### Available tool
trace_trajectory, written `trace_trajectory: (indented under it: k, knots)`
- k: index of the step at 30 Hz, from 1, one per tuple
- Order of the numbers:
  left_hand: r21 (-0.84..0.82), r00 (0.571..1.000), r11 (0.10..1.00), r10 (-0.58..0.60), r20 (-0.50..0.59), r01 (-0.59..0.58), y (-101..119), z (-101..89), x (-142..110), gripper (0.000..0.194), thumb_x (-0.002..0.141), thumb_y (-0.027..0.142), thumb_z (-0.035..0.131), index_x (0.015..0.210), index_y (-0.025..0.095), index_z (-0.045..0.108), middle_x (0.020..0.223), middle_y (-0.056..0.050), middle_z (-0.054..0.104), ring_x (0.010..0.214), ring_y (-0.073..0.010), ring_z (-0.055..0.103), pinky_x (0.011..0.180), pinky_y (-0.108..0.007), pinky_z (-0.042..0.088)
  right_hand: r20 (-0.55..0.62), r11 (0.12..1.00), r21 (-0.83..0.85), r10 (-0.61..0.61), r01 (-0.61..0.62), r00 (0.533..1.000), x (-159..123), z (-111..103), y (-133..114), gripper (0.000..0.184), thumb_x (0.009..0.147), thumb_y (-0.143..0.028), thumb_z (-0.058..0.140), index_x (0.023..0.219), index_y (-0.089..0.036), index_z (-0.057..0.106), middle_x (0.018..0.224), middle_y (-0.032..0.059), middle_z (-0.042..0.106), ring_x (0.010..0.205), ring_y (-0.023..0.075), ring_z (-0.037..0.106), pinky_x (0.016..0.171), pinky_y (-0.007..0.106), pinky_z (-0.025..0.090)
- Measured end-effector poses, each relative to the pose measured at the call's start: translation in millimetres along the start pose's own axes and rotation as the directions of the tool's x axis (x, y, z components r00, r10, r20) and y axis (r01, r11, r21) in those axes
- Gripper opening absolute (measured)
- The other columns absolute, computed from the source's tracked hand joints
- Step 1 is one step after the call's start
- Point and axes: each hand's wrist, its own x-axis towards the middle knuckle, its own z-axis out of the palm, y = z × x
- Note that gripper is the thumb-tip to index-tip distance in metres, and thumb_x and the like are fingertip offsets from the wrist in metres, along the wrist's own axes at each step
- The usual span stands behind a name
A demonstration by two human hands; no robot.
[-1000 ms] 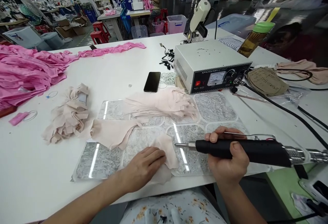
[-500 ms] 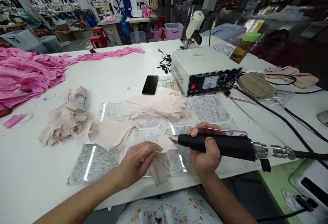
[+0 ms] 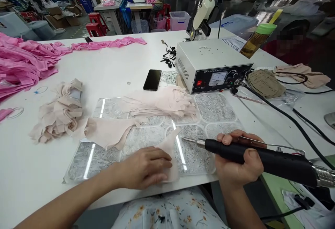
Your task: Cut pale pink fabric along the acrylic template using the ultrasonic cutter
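Observation:
My left hand (image 3: 142, 168) lies flat, fingers stretched out, pressing a small pale pink fabric piece (image 3: 169, 152) onto a clear patterned plate (image 3: 110, 152) near the table's front edge. My right hand (image 3: 237, 162) is wrapped round a black hand-held tool (image 3: 261, 155) with a metal tip. The tip hovers just right of the fabric piece, pointing left. A thick cable runs from the tool's back end.
A white control box (image 3: 213, 65) with a dial stands behind the plate, a black phone (image 3: 152, 79) to its left. Beige fabric pieces (image 3: 59, 112) and pink cloth (image 3: 23, 65) lie at left. A bottle (image 3: 258, 40) stands at right. A person sits at a far sewing machine.
My left hand had lifted and pinched the fabric piece; now it lies flat on it. The tool's tip moved slightly right, away from the fabric.

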Motion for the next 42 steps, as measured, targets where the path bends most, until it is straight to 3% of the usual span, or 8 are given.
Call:
trace_trajectory:
  k: [5,10,15,21,27,42]
  knots:
    - [-0.023,0.990,0.992,-0.125,-0.073,0.123,-10.8,-8.6,7.4,0.029,0.103,0.027,0.045,0.113,0.013,0.067,0.116,-0.011,0.068,0.106,-0.0183,0.066,0.090,-0.029,0.057,0.043,1.000,-0.016,-0.003,0.004,0.999,-1.3,11.0,8.8,0.017,0.072,-0.030,0.059,0.089,-0.026,0.060,0.080,-0.0032,0.061,0.057,0.0119,0.055,0.061,0.033,0.050]
    - [0.318,0.997,0.945,-0.058,-0.053,0.072,-32.0,11.4,5.3,0.036,0.101,0.031,0.050,0.133,0.015,0.055,0.136,-0.013,0.058,0.130,-0.0287,0.051,0.108,-0.052,0.043,0.045,0.998,-0.053,-0.027,0.029,0.999,2.1,20.8,20.2,0.020,0.073,-0.030,0.064,0.092,-0.026,0.060,0.084,-0.0030,0.062,0.063,0.0127,0.058,0.069,0.035,0.052]
    - [0.478,0.987,0.872,-0.040,-0.154,0.109,-36.2,23.0,7.9,0.034,0.102,0.029,0.047,0.131,0.013,0.055,0.137,-0.014,0.057,0.130,-0.0286,0.051,0.109,-0.053,0.041,0.031,0.997,-0.045,-0.060,0.061,0.998,8.2,21.5,14.9,0.019,0.072,-0.028,0.063,0.091,-0.024,0.060,0.083,-0.0020,0.061,0.062,0.0129,0.058,0.070,0.036,0.051]
    - [0.402,0.992,0.915,0.082,-0.100,-0.035,-33.7,11.6,9.2,0.027,0.101,0.022,0.049,0.125,0.015,0.059,0.131,-0.011,0.062,0.128,-0.0236,0.054,0.108,-0.045,0.044,0.080,0.993,0.016,0.113,-0.114,0.990,-2.1,4.2,-19.2,0.019,0.070,-0.036,0.065,0.084,-0.022,0.064,0.074,0.0003,0.062,0.050,0.0120,0.052,0.051,0.033,0.047]
    - [0.417,0.978,0.889,0.208,-0.002,-0.188,-38.6,5.5,12.6,0.025,0.102,0.019,0.047,0.123,0.013,0.059,0.127,-0.012,0.064,0.123,-0.0239,0.057,0.104,-0.044,0.047,0.183,0.990,-0.028,0.144,-0.142,0.973,-21.0,-5.8,-28.0,0.022,0.073,-0.037,0.068,0.090,-0.024,0.066,0.077,0.0024,0.061,0.051,0.0127,0.052,0.050,0.034,0.049]
    - [0.419,0.982,0.891,0.187,0.021,-0.178,-39.3,8.9,14.1,0.027,0.101,0.017,0.049,0.126,0.010,0.055,0.119,-0.012,0.066,0.118,-0.0239,0.058,0.106,-0.046,0.044,0.264,0.984,-0.124,0.159,-0.130,0.951,-22.7,-7.2,-38.6,0.020,0.079,-0.035,0.065,0.096,-0.025,0.064,0.080,0.0028,0.059,0.055,0.0134,0.053,0.055,0.036,0.053]
